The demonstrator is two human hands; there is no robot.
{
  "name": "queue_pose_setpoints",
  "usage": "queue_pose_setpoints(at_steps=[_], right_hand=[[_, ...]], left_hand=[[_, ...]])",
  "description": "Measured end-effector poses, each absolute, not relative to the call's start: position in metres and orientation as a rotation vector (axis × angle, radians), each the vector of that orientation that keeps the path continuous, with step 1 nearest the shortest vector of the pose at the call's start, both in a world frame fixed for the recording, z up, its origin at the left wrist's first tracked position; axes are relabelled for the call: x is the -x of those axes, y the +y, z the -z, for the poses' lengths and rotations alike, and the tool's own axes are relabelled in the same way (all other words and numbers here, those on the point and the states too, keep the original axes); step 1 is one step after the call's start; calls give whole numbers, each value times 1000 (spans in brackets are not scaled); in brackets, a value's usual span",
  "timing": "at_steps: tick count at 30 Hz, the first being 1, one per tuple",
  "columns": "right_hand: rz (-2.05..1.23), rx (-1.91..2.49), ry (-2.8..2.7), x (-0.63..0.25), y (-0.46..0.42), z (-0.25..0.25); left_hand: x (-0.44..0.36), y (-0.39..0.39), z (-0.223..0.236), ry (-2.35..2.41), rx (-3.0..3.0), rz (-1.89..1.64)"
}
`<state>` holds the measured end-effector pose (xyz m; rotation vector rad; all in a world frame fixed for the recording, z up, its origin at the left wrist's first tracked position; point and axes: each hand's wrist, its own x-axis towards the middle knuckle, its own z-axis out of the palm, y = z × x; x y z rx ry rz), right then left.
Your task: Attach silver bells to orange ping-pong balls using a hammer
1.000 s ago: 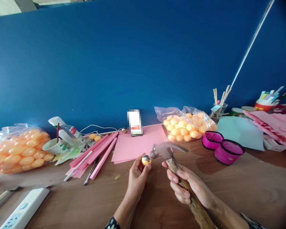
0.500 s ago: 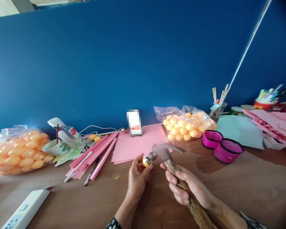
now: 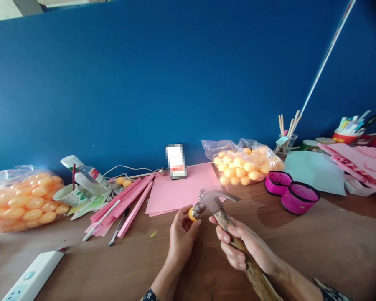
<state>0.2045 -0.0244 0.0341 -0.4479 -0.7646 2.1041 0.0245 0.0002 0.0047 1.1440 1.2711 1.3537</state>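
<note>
Between the thumb and fingers of my left hand (image 3: pixel 181 234) is a small orange ball (image 3: pixel 192 214) with a silvery, foil-like patch on its side. My right hand (image 3: pixel 241 244) is wrapped round the wooden handle of a claw hammer (image 3: pixel 213 201). The hammer's face is up against the silvery side of the ball, and its claw points right. Just behind the hammer head, a small silvery crumpled bit (image 3: pixel 202 194) shows at the edge of the pink paper (image 3: pixel 178 194).
Bags of orange balls stand at left (image 3: pixel 28 200) and right (image 3: pixel 240 167). Pink paper strips (image 3: pixel 122 205), a pen (image 3: pixel 119 225), a paper cup (image 3: pixel 69 195) and a bottle (image 3: pixel 89 175) lie left. A power strip (image 3: pixel 34 274) is front left; magenta rings (image 3: pixel 299 198) are right.
The hammer head has come left onto the ball, covering more of its silvery side. My left hand has shifted only slightly. A second tool at the lower left has left the view.
</note>
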Motion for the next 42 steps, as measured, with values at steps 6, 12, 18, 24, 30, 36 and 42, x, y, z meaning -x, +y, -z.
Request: queue_pose_setpoints(at_steps=[6, 12, 18, 24, 30, 36, 42], right_hand=[[-2093, 448, -793, -205, -28, -36], [-2091, 487, -827, -203, -29, -37], [-2082, 455, -814, -203, -28, -36], [-2078, 501, -829, -202, -29, -35], [-2096, 488, -814, -202, -29, -34], [-2111, 453, -810, -202, -29, -32], [-2102, 439, -814, -202, -28, -34]], left_hand=[[-24, 0, -4, 1296, -1148, -1350], [-25, 0, -6, 1287, -1159, -1335], [-26, 0, -9, 1286, -1026, -1380], [-25, 0, -6, 1223, -1003, -1379], [-25, 2, -3, 1223, -1028, -1382], [-24, 1, -5, 1318, -1037, -1380], [-25, 0, -7, 1262, -1005, -1403]])
